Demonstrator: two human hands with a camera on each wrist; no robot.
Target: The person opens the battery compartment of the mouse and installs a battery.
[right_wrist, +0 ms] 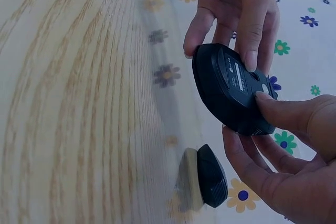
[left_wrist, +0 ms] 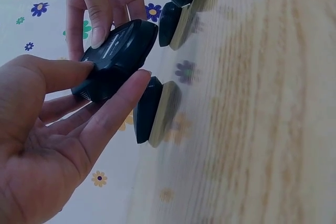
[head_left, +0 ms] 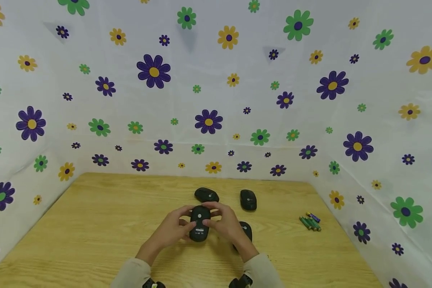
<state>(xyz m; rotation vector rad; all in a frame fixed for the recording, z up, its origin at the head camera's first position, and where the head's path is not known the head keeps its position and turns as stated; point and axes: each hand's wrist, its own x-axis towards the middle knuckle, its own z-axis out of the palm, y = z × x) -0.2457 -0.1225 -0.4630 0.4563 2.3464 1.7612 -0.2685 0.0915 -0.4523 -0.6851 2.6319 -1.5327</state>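
Note:
A black computer mouse (head_left: 199, 230) is held between both hands, its underside with a printed label turned up toward the head camera. My left hand (head_left: 170, 229) grips its left side, thumb on the underside and fingers beneath. From the other side my right hand (head_left: 226, 224) pinches it, thumb pressed on the underside near a pale round spot. In the left wrist view the mouse (left_wrist: 118, 59) is tilted and raised off the table. The right wrist view shows both thumbs on the underside of the mouse (right_wrist: 231, 85), with fingers curled round its edges.
Behind the hands lie two more black mice, one at the left (head_left: 206, 195) and one at the right (head_left: 248, 200). Another mouse (head_left: 246, 230) is partly hidden by the right wrist. Several green batteries (head_left: 310, 223) and a blue one (head_left: 314, 217) lie at the right on the wooden table (head_left: 104, 224).

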